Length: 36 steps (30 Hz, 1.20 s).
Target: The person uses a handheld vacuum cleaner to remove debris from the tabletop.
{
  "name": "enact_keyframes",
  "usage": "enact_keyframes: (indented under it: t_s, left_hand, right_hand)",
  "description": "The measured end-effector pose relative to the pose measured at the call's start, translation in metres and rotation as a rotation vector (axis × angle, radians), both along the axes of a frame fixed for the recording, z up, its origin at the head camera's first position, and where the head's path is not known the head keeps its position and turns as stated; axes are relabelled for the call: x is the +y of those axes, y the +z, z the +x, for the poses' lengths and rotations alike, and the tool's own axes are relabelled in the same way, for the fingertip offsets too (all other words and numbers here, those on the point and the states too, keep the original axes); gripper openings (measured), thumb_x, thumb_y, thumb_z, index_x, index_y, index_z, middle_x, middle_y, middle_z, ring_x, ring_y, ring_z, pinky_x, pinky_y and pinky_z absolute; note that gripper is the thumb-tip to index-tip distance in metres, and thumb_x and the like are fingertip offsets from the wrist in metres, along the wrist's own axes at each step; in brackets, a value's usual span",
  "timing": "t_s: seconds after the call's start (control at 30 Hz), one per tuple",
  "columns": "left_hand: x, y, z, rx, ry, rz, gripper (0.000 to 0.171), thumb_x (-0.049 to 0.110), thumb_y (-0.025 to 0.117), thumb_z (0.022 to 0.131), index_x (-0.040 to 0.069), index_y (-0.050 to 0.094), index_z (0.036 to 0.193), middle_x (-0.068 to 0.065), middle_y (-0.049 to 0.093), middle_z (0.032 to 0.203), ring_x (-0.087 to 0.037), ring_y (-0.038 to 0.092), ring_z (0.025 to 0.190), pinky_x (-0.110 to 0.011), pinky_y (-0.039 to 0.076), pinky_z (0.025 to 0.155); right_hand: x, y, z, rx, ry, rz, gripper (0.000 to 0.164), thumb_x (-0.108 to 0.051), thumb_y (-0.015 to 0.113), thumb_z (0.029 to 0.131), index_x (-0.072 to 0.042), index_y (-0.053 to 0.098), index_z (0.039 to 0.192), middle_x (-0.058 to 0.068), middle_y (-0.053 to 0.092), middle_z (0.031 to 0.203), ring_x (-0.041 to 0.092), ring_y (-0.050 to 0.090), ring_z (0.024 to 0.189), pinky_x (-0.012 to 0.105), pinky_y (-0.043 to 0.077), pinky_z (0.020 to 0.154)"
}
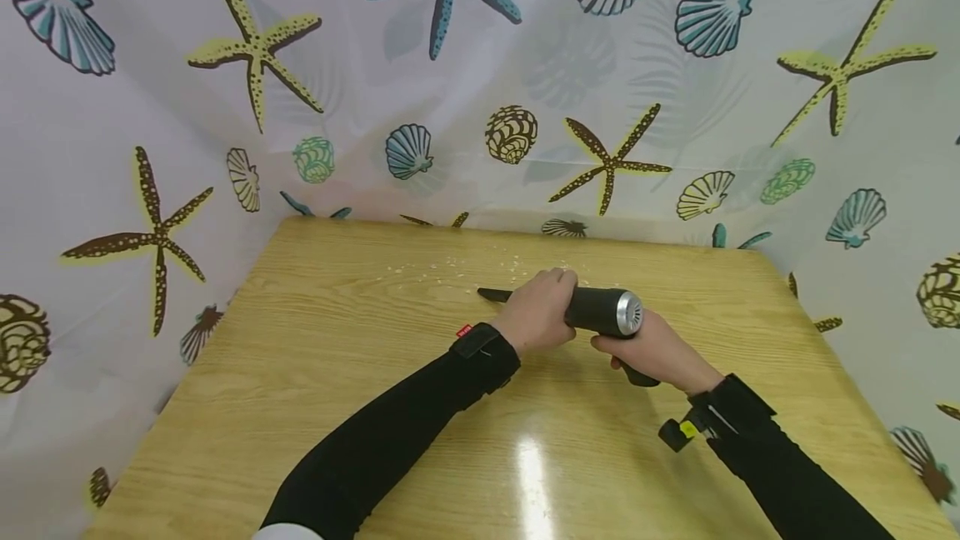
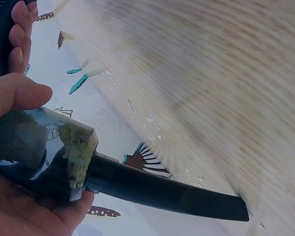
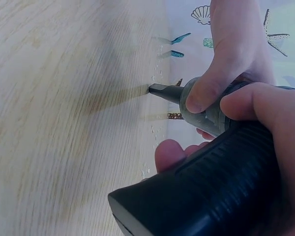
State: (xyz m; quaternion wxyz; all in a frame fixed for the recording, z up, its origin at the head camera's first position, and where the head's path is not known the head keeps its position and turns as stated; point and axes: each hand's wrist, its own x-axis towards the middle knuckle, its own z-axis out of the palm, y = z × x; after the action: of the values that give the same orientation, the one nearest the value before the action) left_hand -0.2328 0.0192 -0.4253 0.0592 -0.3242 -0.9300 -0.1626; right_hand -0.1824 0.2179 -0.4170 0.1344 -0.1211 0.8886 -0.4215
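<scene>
A black handheld vacuum cleaner [image 1: 596,309] with a silver rear cap is held just over the table, its narrow nozzle [image 2: 172,191] pointing left. My left hand [image 1: 538,311] grips its front part round the clear dust cup [image 2: 54,140], fingers and thumb on opposite sides. Light scraps [image 2: 78,152] show inside that cup. The ribbed handle [image 3: 211,172] is in the grip of my right hand [image 1: 663,348]. White crumbs [image 1: 450,265] lie scattered on the table near the nozzle tip; whether the tip touches the wood I cannot tell.
The wooden table [image 1: 360,315] reaches back to a pale cloth [image 1: 465,90] printed with shells and starfish, which hangs behind it and at both sides. A dark wrist device with a yellow part [image 1: 686,430] sticks out from my right wrist.
</scene>
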Motion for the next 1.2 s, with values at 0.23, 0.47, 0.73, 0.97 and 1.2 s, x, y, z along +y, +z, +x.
enact_keyframes:
  t_s: [0.23,0.47,0.73,0.97,1.2]
  left_hand:
    - [-0.0061,-0.0012,-0.0013,0.019,0.014,-0.001,0.046,0.026,0.077,0.072,0.011,0.05,0.106,-0.002,0.053,0.1,-0.013,0.049,0.088,-0.031,0.05,0.076]
    - [-0.0091,-0.0005,-0.001,0.023,0.01,0.008,0.045,0.025,0.076,0.073,0.01,0.05,0.106,-0.002,0.053,0.099,-0.013,0.048,0.086,-0.031,0.05,0.074]
    - [-0.0088,0.0013,-0.0005,0.005,0.0,0.023,0.046,0.024,0.077,0.072,0.011,0.05,0.106,0.0,0.053,0.097,-0.012,0.048,0.086,-0.031,0.049,0.075]
    - [-0.0064,0.0016,-0.0015,0.008,-0.012,0.039,0.045,0.023,0.078,0.071,0.011,0.051,0.105,0.0,0.053,0.097,-0.012,0.048,0.086,-0.031,0.05,0.075]
    - [-0.006,-0.0018,-0.0062,0.012,-0.006,0.044,0.046,0.024,0.077,0.071,0.012,0.05,0.106,0.0,0.052,0.098,-0.012,0.048,0.087,-0.031,0.05,0.075]
  right_hand:
    - [-0.0055,0.0004,-0.0026,-0.005,0.014,-0.015,0.062,-0.024,0.069,0.086,-0.003,0.04,0.137,0.016,0.058,0.086,0.034,0.062,0.066,0.039,0.049,0.062]
    - [-0.0077,0.0021,-0.003,-0.006,0.018,-0.005,0.063,-0.024,0.069,0.087,-0.003,0.039,0.138,0.018,0.059,0.086,0.033,0.062,0.066,0.039,0.049,0.062]
    - [-0.0106,0.0056,0.0005,0.006,0.005,0.004,0.062,-0.025,0.07,0.086,-0.003,0.041,0.137,0.018,0.06,0.09,0.034,0.062,0.067,0.039,0.05,0.062]
    - [-0.0089,0.0065,0.0027,0.025,-0.002,0.017,0.058,-0.023,0.069,0.086,-0.001,0.043,0.134,0.022,0.061,0.089,0.035,0.062,0.066,0.039,0.05,0.06]
    - [-0.0088,0.0046,-0.0004,0.026,0.003,0.02,0.061,-0.025,0.069,0.086,-0.001,0.042,0.135,0.018,0.061,0.089,0.033,0.062,0.066,0.039,0.05,0.061]
